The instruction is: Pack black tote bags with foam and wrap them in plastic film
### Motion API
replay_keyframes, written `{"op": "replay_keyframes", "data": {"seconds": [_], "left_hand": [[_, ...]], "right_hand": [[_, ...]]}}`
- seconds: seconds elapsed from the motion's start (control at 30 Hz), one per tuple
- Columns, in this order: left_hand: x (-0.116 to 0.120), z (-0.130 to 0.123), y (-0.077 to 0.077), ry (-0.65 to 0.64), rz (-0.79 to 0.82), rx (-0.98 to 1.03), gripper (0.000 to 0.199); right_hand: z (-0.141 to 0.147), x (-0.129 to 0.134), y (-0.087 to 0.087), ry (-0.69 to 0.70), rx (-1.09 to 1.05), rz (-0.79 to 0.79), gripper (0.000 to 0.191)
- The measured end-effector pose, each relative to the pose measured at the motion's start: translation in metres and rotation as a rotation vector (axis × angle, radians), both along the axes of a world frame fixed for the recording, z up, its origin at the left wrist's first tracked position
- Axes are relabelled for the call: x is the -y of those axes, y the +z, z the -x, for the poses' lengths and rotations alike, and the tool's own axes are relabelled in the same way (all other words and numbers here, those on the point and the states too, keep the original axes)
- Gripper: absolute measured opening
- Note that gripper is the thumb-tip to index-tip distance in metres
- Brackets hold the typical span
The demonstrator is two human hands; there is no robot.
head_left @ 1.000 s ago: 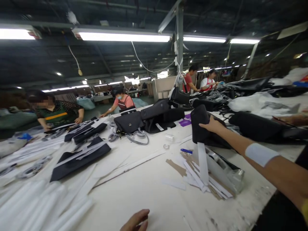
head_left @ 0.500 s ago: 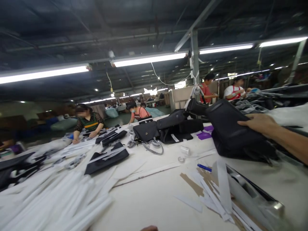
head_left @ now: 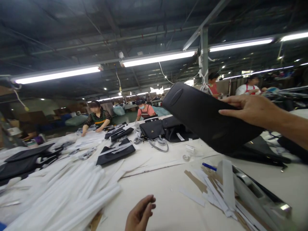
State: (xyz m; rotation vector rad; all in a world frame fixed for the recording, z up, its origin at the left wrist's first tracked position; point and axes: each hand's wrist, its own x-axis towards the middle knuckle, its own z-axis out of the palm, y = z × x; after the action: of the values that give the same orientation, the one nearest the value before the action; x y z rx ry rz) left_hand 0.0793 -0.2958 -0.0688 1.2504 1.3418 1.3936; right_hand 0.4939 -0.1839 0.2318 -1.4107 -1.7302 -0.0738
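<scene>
My right hand (head_left: 252,109) grips the edge of a black handbag (head_left: 204,118), thumb on the near face. The bag hangs tilted above the table at the right, with its lower part and small metal fittings trailing down to the right. My left hand (head_left: 141,213) is at the bottom middle above the white table (head_left: 166,192). Its fingers are half bent, the thumb stands apart, and it holds nothing. Beyond the hands lies another black handbag (head_left: 152,129) with a grey wrapped strap.
White padding rolls (head_left: 79,199) cover the left. Paper strips (head_left: 214,189), a blue pen (head_left: 209,166) and a tape dispenser (head_left: 260,189) lie front right. A clear tape roll (head_left: 190,149) is mid-table. A co-worker (head_left: 98,117) works across the table.
My right hand has lifted the black handbag and swung it left, toward the middle. My left hand has come up into view from the bottom edge. The view has shifted slightly left.
</scene>
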Motion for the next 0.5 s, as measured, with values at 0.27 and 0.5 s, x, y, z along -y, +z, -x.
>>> {"op": "replay_keyframes", "data": {"seconds": [0.27,0.5], "left_hand": [[0.028,0.042,0.013,0.255,-0.112,-0.123,0.073],[0.061,0.068,-0.032,0.2,0.138,-0.198,0.07]], "right_hand": [[0.118,0.043,-0.159,0.594,0.247,0.376,0.032],[0.127,0.079,-0.24,0.712,0.306,0.528,0.037]]}}
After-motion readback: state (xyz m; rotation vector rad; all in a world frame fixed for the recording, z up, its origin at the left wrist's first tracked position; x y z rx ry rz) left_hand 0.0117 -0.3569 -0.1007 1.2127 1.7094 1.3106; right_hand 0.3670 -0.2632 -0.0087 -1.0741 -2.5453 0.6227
